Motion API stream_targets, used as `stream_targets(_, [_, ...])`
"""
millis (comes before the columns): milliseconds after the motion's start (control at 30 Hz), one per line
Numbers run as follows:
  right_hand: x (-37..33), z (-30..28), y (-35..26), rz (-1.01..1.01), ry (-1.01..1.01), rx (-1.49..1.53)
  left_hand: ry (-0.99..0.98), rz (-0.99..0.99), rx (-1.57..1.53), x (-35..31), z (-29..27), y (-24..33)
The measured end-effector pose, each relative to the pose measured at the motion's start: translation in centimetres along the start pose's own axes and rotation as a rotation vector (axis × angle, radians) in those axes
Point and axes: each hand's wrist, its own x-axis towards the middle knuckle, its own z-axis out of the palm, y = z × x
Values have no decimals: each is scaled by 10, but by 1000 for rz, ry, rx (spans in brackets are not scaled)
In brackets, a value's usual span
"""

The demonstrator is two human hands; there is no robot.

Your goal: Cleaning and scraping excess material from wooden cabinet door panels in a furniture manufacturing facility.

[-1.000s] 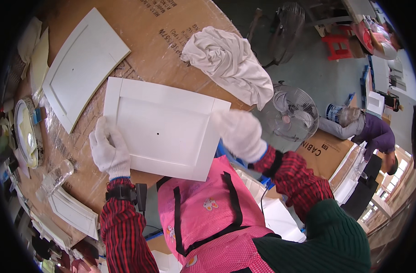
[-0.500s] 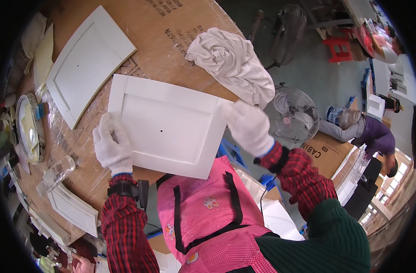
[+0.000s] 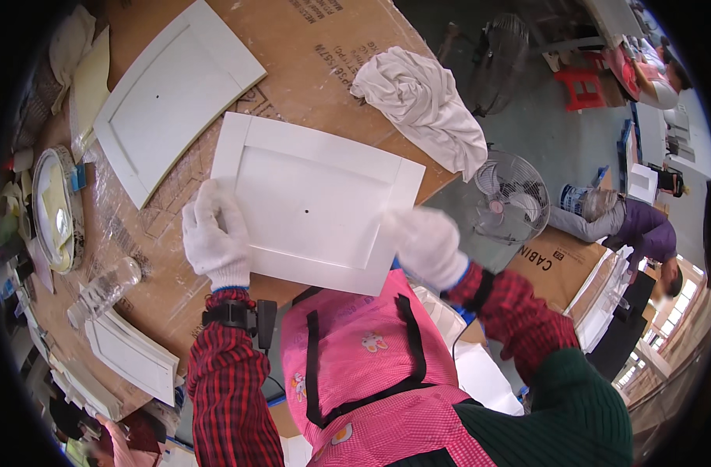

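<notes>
A white framed panel [image 3: 316, 198] with a small dark hole in its recessed middle lies tilted at the table's near edge. My left hand [image 3: 217, 233], in a white knitted glove, grips its left edge with the fingers curled. Against the right edge is my right hand [image 3: 429, 245], also gloved and curled closed; motion blurs its fingertips, and whatever they hold is hidden. A second white panel [image 3: 176, 97] of the same kind rests farther left. Past the upper right corner sits a crumpled white cloth [image 3: 421, 101].
Cardboard covers the table [image 3: 293, 86]. To the left are a round tin [image 3: 59, 210], a clear jar [image 3: 110, 288] and further white panels [image 3: 133, 354]. A floor fan [image 3: 511, 198] stands right of the table. Beyond it, a person in purple [image 3: 643, 229] bends over stacked boards.
The table and panels have shifted slightly rightward in view. My right hand has moved down along the panel's right edge, while my left hand keeps its grip.
</notes>
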Motion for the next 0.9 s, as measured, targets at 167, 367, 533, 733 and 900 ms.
stream_targets(167, [-35,-16,-98,-54,-388,311,-22,-36,-70,-3,-5,-6])
stream_targets(367, [-42,3,-132,338,-30,441,-95,72,-46,7,-21,-4])
stream_targets(533, [-44,10,-113,228,-121,197,-265,-35,63,8,-38,-29])
stream_targets(733, [-5,2,-44,146,28,-17,-376,-390,-399,-43,-56,-41])
stream_targets(900, [24,8,-40,429,279,93,-897,-586,-330,-73,-112,29])
